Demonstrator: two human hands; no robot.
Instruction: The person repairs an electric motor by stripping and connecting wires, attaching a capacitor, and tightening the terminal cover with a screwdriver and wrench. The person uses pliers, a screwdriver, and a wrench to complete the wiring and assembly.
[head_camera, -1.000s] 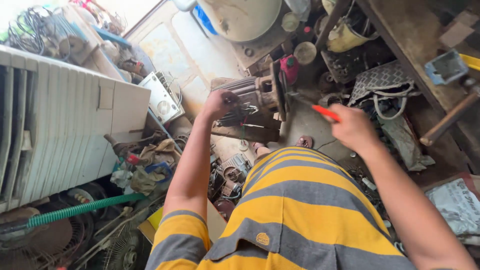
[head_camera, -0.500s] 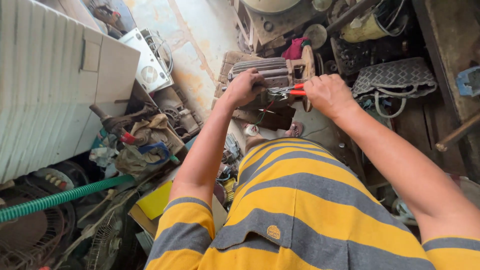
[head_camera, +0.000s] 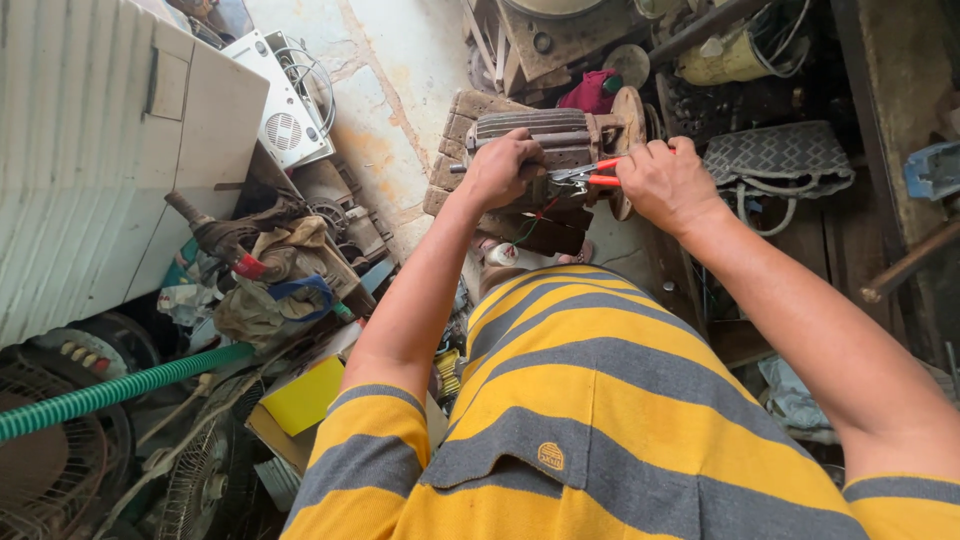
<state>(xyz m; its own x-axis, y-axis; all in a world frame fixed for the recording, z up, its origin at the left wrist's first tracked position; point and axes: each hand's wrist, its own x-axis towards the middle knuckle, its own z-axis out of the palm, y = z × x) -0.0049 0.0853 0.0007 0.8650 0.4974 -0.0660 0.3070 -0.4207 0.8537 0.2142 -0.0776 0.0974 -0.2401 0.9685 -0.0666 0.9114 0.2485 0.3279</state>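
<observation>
The electric motor is sitting on a wooden block on the floor, near the edge of the cluttered shelf. Its casing is looking closed; thin wires are trailing from its underside, so the wiring work seems unfinished, as far as I can judge. The left hand is resting on the motor body, fingers curled over it, arm nearly straight. The right hand is gripping the red-handled pliers, fingers pressed together round the handles, tips pointing at the terminal area, wrist bent inward.
</observation>
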